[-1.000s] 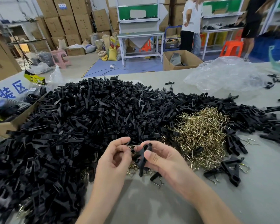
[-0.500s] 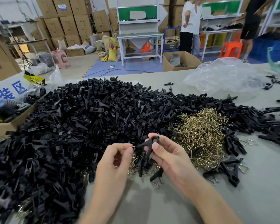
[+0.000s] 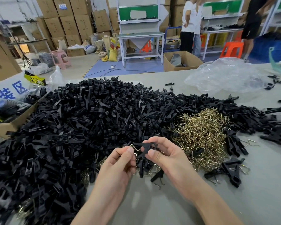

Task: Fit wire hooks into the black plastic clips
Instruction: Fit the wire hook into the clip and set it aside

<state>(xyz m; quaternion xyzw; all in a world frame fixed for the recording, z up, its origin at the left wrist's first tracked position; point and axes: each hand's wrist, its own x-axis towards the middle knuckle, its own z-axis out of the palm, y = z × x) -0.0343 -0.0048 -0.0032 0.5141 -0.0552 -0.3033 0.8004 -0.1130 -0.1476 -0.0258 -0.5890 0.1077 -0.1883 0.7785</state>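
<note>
The wire hook (image 3: 134,149) pinched by the left hand (image 3: 118,164) is now raised to the black clip (image 3: 146,146) gripped by the right hand (image 3: 166,155). A grey table (image 3: 152,208) is seen, with boxes (image 3: 68,21) stacked behind.

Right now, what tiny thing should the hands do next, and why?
Probably push the wire hook sideways into the black clip. The left hand pinches the hook, the right hand holds the clip, and the hook's bent end sits right at the clip but does not look seated yet.
</note>
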